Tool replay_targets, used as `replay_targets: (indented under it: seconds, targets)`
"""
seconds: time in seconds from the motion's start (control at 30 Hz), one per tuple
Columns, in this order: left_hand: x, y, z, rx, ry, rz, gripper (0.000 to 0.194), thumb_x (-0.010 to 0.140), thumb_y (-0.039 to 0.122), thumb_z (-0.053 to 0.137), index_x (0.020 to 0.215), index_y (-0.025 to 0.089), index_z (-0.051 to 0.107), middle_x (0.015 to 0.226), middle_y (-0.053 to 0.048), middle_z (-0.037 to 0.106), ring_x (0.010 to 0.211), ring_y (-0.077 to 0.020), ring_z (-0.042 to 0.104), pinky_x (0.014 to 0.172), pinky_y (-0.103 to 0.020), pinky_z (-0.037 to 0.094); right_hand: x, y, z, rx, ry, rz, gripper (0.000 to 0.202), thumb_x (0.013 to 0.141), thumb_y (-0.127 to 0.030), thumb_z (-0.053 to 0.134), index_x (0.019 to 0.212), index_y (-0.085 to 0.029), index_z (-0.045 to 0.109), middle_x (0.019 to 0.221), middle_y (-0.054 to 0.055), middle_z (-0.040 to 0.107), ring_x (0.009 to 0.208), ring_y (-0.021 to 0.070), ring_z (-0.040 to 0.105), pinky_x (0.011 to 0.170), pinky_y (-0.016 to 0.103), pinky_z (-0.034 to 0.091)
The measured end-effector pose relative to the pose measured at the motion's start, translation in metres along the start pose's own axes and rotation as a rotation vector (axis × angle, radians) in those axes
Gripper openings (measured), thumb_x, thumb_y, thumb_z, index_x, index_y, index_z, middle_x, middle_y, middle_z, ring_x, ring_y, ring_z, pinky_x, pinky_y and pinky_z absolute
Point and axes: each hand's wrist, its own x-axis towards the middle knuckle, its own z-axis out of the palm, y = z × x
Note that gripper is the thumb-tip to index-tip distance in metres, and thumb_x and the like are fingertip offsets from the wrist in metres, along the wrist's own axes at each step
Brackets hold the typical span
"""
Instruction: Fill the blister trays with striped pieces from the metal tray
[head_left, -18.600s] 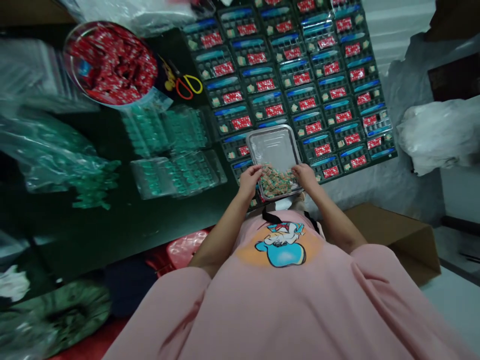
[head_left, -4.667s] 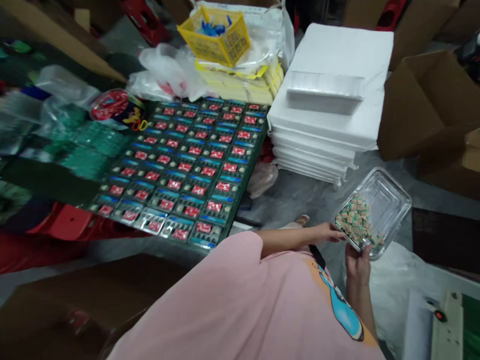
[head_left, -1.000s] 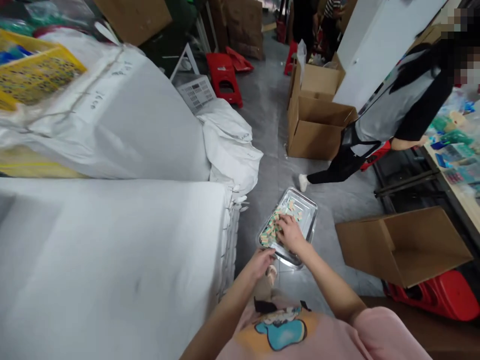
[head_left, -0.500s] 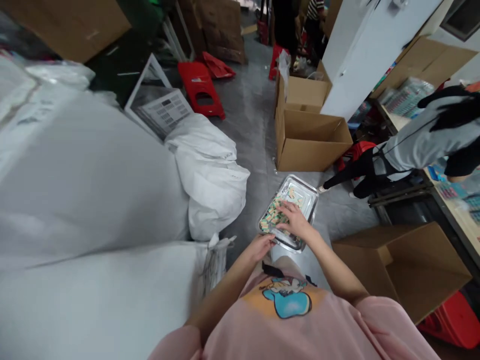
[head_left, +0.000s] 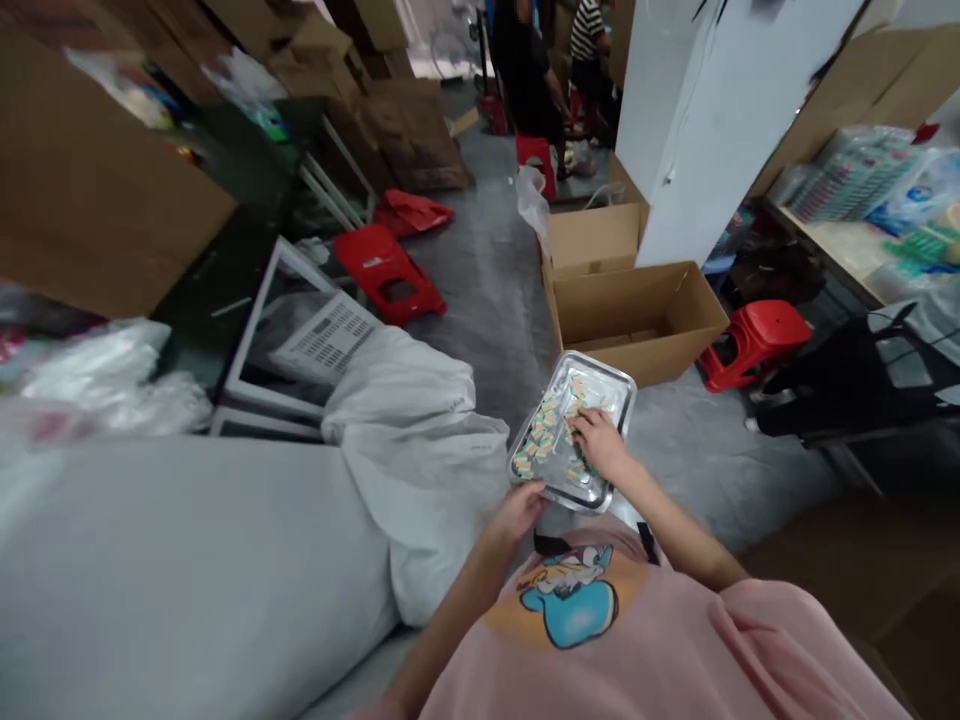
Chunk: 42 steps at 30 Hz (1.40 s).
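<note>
A shiny metal tray is held in front of my body, tilted slightly in view. Small, flat green and cream pieces lie in it, mostly along its left side, with some scattered across the middle. My left hand grips the tray's near left corner, thumb over the rim and the other fingers hidden below. Over the tray's right half, my right hand reaches in with its fingers stretched out and slightly apart, the tips touching pieces. What lies directly beneath that palm is hidden.
White sacks are piled to my left. Beyond the tray stands an open cardboard box, with a red stool beside it. Another red stool lies farther left. A person is at the right by a workbench; others sit behind.
My right hand has shifted right across the tray, and its fingers are less spread. The pieces now lie more spread out. My view has turned upward; my left hand still holds the tray corner.
</note>
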Motion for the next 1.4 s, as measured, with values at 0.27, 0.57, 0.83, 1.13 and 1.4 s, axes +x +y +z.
replay_targets:
  seconds: [0.27,0.57,0.83,1.13,1.4]
  targets:
    - [0.064,0.116,-0.013,-0.138,0.188,0.142,0.039,0.056,0.023,0.081,0.093,0.020,0.071,0.088,-0.005,0.076,0.092,-0.0236,0.069,0.086,-0.033,0.053,0.167,-0.015,-0.010,-0.063,-0.282,-0.343,0.040,0.083,-0.023,0.072,0.122,-0.026,0.065,0.148,0.009,0.048,0.139,0.0307,0.035,0.108,0.051,0.038]
    - [0.166,0.257,-0.072,-0.179,0.245,0.220,0.048,0.058,0.020,0.081,0.104,0.022,0.070,0.089,-0.004,0.077,0.098,-0.0250,0.070,0.090,-0.034,0.055,0.345,-0.017,0.023,-0.099,-0.269,-0.344,0.038,0.083,-0.027,0.074,0.120,-0.025,0.065,0.135,0.010,0.055,0.128,0.0279,0.047,0.102,0.044,0.046]
    - [0.238,0.411,-0.106,-0.176,0.280,0.222,0.052,0.060,0.016,0.078,0.112,0.021,0.069,0.102,-0.006,0.077,0.099,-0.0256,0.071,0.082,-0.030,0.058,0.478,-0.024,0.024,0.164,-0.080,-0.230,0.038,0.091,-0.026,0.063,0.129,-0.028,0.060,0.142,0.007,0.053,0.135,0.0230,0.044,0.108,0.044,0.043]
    - [0.314,0.577,-0.110,-0.198,0.408,0.365,0.047,0.066,0.007,0.069,0.109,0.026,0.069,0.095,0.000,0.077,0.091,-0.0195,0.072,0.084,-0.031,0.059,0.616,0.111,-0.033,0.952,0.643,0.329,0.038,0.086,-0.043,0.062,0.120,-0.025,0.059,0.116,0.007,0.066,0.109,0.0184,0.062,0.099,0.038,0.048]
    - [0.406,0.701,-0.066,-0.058,0.454,0.387,0.032,0.070,0.011,0.063,0.097,0.025,0.070,0.083,0.001,0.076,0.087,-0.0181,0.072,0.083,-0.030,0.059,0.751,0.279,-0.054,1.429,1.005,1.013,0.010,0.088,-0.027,0.058,0.095,-0.024,0.052,0.073,-0.007,0.054,0.066,0.0088,0.053,0.072,0.024,0.049]
